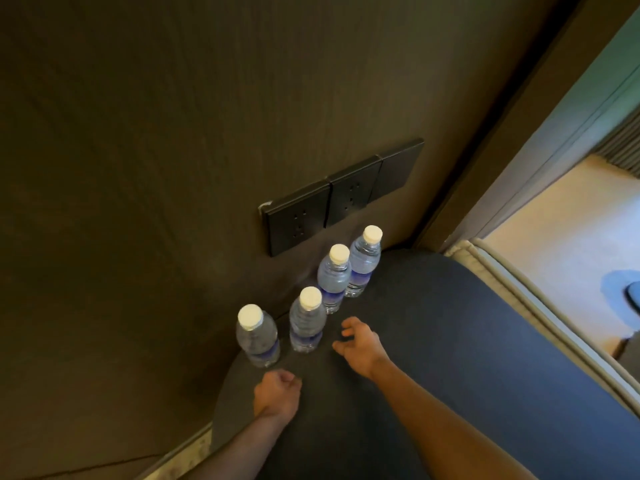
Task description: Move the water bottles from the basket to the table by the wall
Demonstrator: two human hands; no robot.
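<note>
Dim overall; the wall and surface sit in murky shadow. Bright light washes the floor at right. Soft focus, wide-angle bending at edges.

dark round table bears four bottles.

bottle labels too blurred to read, table cut off below
</note>
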